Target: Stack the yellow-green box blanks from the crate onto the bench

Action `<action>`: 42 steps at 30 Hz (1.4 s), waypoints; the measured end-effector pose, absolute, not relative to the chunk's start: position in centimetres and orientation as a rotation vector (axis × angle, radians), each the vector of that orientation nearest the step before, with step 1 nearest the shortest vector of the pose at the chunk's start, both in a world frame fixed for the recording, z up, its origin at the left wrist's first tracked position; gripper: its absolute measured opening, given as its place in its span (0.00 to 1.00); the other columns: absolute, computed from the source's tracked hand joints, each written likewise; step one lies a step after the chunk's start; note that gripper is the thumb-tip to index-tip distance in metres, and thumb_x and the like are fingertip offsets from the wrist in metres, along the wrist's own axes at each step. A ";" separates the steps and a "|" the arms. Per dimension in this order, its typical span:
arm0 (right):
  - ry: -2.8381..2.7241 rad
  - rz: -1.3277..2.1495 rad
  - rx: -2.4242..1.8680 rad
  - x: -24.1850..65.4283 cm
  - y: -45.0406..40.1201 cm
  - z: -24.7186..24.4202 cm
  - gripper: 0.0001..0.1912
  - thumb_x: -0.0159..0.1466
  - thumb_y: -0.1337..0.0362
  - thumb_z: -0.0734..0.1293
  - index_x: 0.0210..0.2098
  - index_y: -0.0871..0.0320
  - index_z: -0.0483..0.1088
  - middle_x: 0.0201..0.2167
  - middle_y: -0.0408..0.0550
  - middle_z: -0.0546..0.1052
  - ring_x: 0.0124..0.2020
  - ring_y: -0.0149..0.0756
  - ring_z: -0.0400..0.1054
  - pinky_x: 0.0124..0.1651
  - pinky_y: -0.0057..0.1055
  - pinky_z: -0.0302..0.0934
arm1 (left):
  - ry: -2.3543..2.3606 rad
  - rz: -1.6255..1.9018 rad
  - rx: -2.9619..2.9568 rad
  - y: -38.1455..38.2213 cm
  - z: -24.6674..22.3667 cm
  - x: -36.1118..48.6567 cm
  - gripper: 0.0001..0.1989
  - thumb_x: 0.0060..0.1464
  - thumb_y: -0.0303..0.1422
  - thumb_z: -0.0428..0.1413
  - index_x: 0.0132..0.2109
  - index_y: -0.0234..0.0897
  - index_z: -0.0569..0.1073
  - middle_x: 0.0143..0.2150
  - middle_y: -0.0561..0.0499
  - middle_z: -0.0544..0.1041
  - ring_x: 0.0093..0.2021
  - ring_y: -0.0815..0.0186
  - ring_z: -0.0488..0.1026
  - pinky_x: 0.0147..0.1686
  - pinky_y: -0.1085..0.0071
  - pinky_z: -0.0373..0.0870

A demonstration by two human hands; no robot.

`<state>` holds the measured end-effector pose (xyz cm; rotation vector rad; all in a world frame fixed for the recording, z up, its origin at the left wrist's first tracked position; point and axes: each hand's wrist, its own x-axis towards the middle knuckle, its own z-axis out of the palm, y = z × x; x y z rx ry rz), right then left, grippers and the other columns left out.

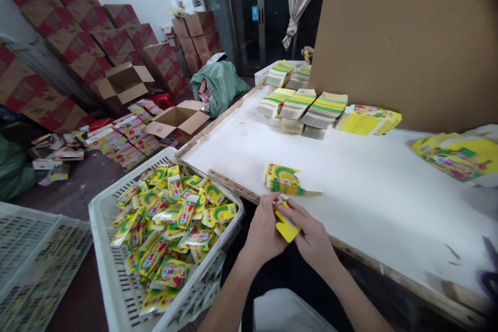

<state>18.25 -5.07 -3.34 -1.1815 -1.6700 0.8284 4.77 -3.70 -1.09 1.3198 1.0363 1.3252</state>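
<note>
Both of my hands hold one small yellow carton (pixel 287 224) in front of my lap, at the table's near edge. My left hand (pixel 265 231) grips its left side with bent fingers. From the right, my right hand (pixel 311 231) pinches its upper part, where a white flap shows. Just beyond my fingers, a few yellow and green printed cartons (pixel 283 179) lie on the white table (pixel 350 187). To the left of my hands, a white plastic basket (pixel 99 228) holds several yellow packets (pixel 171 272) in a loose heap.
Banded carton stacks (pixel 324 109) stand at the table's far side beside a tall cardboard panel (pixel 404 41). More cartons (pixel 455 161) lie at the right. Another person's hand (pixel 308 52) shows behind the panel. Open boxes (pixel 181 119) and a green sack (pixel 223 85) are on the floor.
</note>
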 end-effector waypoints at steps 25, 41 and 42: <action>-1.524 1.110 -1.125 16.5 -4.2 -3.1 0.25 0.51 0.70 0.67 0.48 0.52 0.66 0.57 0.50 0.59 0.59 0.43 0.52 0.53 0.38 0.59 | 0.864 1.759 0.512 -2.4 -0.4 4.0 0.07 0.51 0.36 0.52 0.35 0.37 0.69 0.28 0.54 0.70 0.31 0.68 0.71 0.35 0.69 0.69; -1.571 0.424 -1.640 20.8 3.1 -4.9 0.18 0.50 0.76 0.59 0.40 0.57 0.62 0.36 0.49 0.68 0.34 0.39 0.65 0.40 0.38 0.60 | 1.446 1.526 1.028 0.2 -4.1 -2.0 0.21 0.38 0.30 0.63 0.43 0.38 0.70 0.43 0.48 0.72 0.49 0.57 0.66 0.49 0.59 0.62; -1.546 0.430 -1.640 20.8 2.7 -4.6 0.18 0.50 0.75 0.59 0.41 0.57 0.60 0.35 0.48 0.68 0.32 0.37 0.65 0.38 0.36 0.61 | 1.356 1.457 1.012 0.1 -4.2 -0.6 0.21 0.39 0.31 0.62 0.43 0.37 0.70 0.42 0.47 0.73 0.47 0.58 0.68 0.48 0.60 0.63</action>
